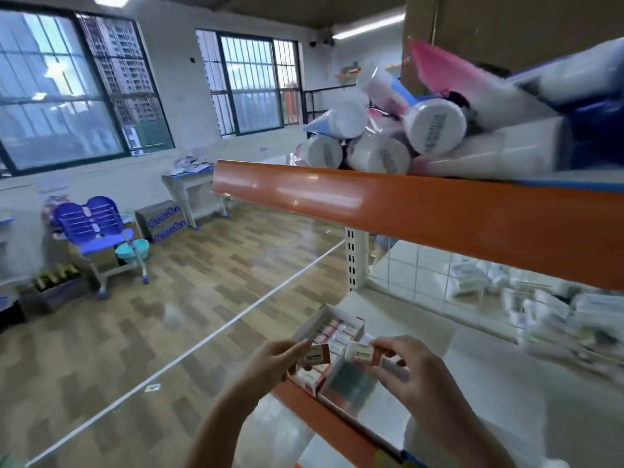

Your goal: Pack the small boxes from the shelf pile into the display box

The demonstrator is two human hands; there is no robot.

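Standing low in the frame's centre, the display box (337,336) sits on the shelf (472,383). Just above it, left hand (270,363) pinches one small box (318,355); right hand (405,366) pinches another (363,353).

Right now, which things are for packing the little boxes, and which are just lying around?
For the job:
- left hand holding a small box
- right hand holding another small box
- display box, partly filled, on the lower shelf

Just lying about:
- white tubs on the upper shelf
- blue chair
- cardboard carton on the floor
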